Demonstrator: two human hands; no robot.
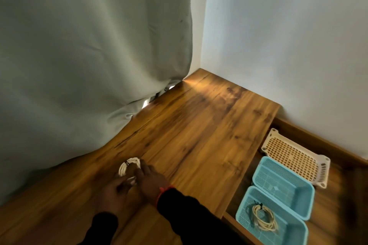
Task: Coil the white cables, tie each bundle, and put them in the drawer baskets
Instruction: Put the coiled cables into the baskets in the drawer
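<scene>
Cable coil [129, 166] on desk [199, 125], both hands pinching it; blue baskets [282, 183] right.

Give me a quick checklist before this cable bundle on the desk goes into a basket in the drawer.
1. Coiled: ok. The white cable bundle lies as a round coil on the desk.
2. Tied: looks ok. A dark tie crosses the coil, though whether it is fastened cannot be told.
3. Grip: cannot tell. The right hand lies over the coil's near edge and the left hand is just beside it, but the fingers are blurred.
4. Drawer open: ok. The drawer shows its baskets.
5. Free basket: ok. The middle blue basket looks empty; the near blue basket already holds a coil.
6. Path: ok. Bare desk lies between coil and drawer.
</scene>
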